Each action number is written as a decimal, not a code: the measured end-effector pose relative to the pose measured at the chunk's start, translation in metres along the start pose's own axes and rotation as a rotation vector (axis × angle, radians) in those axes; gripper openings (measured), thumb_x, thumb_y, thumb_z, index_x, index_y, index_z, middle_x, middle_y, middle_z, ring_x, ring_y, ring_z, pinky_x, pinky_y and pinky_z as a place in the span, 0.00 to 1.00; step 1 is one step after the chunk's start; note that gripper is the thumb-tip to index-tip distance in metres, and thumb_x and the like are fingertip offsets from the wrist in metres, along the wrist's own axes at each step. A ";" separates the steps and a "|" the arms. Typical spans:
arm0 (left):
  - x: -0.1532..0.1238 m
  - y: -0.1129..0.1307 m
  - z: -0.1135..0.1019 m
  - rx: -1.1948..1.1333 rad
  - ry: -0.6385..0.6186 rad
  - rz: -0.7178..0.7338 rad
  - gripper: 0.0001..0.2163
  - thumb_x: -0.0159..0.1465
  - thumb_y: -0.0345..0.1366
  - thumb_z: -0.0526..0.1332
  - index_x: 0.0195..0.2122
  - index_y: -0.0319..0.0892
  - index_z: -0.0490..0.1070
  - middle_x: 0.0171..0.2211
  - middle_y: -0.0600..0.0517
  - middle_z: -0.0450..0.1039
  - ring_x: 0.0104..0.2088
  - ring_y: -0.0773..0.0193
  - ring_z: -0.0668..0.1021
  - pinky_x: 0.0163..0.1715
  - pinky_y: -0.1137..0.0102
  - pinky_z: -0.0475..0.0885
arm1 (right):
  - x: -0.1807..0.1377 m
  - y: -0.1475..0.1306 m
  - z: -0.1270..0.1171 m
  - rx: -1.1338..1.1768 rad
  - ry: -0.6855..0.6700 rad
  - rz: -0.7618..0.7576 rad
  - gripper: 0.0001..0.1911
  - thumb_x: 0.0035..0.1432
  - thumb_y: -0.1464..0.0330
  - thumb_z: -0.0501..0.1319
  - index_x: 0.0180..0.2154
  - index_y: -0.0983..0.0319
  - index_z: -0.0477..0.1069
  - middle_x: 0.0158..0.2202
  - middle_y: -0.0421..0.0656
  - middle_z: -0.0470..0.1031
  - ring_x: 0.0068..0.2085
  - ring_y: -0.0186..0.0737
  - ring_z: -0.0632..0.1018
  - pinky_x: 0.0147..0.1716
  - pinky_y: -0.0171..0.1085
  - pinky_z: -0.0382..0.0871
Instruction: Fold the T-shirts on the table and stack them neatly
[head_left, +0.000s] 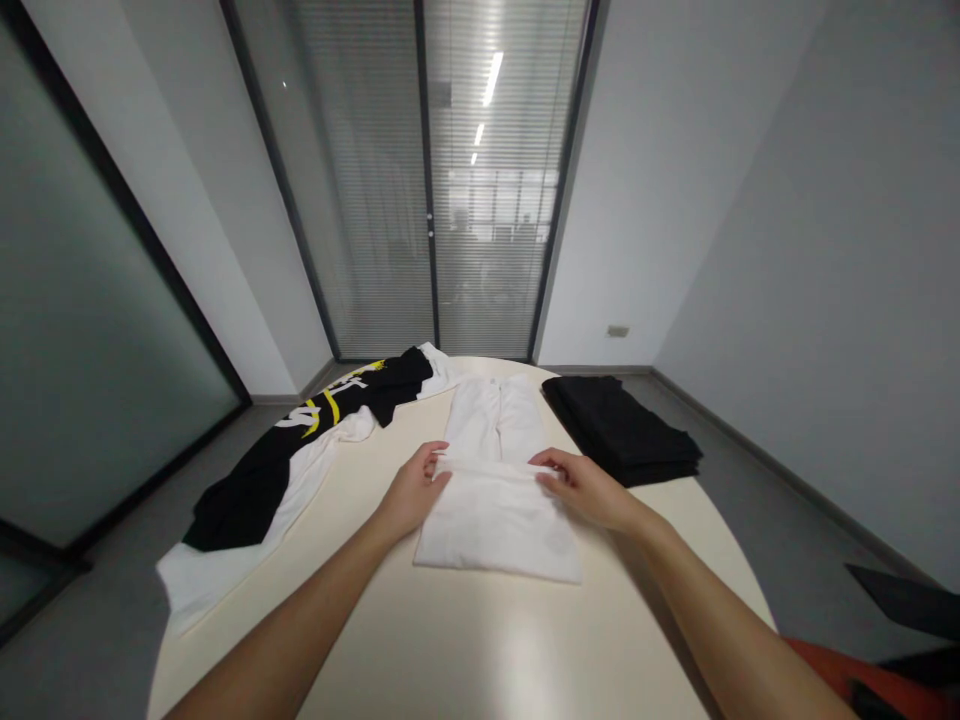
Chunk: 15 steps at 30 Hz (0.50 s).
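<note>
White trousers (pixel 498 520) lie on the table with their near part folded over, the fold's upper edge running straight across the middle. My left hand (pixel 411 488) pinches the left end of that edge between thumb and fingers. At the right end, my right hand (pixel 589 488) has its thumb and fingers closed on the same edge. Beyond the hands, the far part of the trousers lies flat, with a seam down its centre. The parts of the cloth under my fingertips are hidden.
The cream table (pixel 420 650) has a rounded edge. Along its left side lie black shirts with white and yellow print (pixel 322 415) over white garments (pixel 217 585). Folded black clothing (pixel 619 425) sits at the right. An orange and black chair (pixel 862 675) stands at lower right.
</note>
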<state>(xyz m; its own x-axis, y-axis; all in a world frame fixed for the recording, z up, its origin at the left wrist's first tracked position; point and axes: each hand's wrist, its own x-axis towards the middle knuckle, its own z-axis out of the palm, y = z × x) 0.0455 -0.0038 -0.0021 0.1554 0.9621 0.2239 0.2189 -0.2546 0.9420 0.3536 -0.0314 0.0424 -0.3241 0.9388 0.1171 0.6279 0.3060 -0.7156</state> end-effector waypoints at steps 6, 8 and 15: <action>0.006 -0.002 -0.004 0.094 0.015 0.098 0.16 0.63 0.33 0.59 0.53 0.42 0.71 0.42 0.48 0.77 0.40 0.62 0.79 0.39 0.70 0.73 | 0.003 0.006 0.004 -0.021 0.025 -0.002 0.16 0.62 0.61 0.58 0.49 0.61 0.74 0.33 0.41 0.75 0.28 0.35 0.68 0.29 0.35 0.60; 0.011 0.000 -0.003 0.125 0.063 0.129 0.16 0.64 0.32 0.58 0.53 0.42 0.71 0.43 0.48 0.77 0.42 0.62 0.79 0.42 0.69 0.74 | 0.006 0.005 0.004 -0.050 0.099 0.006 0.17 0.64 0.60 0.57 0.49 0.60 0.74 0.31 0.41 0.75 0.27 0.36 0.68 0.29 0.35 0.60; 0.017 -0.005 -0.003 0.270 0.062 0.156 0.23 0.63 0.32 0.60 0.60 0.42 0.65 0.56 0.43 0.71 0.48 0.58 0.77 0.46 0.64 0.74 | 0.009 -0.001 0.007 -0.255 0.260 -0.170 0.15 0.61 0.64 0.59 0.50 0.59 0.73 0.49 0.49 0.76 0.48 0.47 0.75 0.50 0.44 0.66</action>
<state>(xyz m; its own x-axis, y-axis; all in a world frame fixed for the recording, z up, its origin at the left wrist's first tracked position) 0.0443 0.0139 -0.0028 0.1501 0.9112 0.3835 0.4464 -0.4086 0.7961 0.3454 -0.0247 0.0391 -0.2692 0.8701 0.4129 0.7466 0.4593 -0.4813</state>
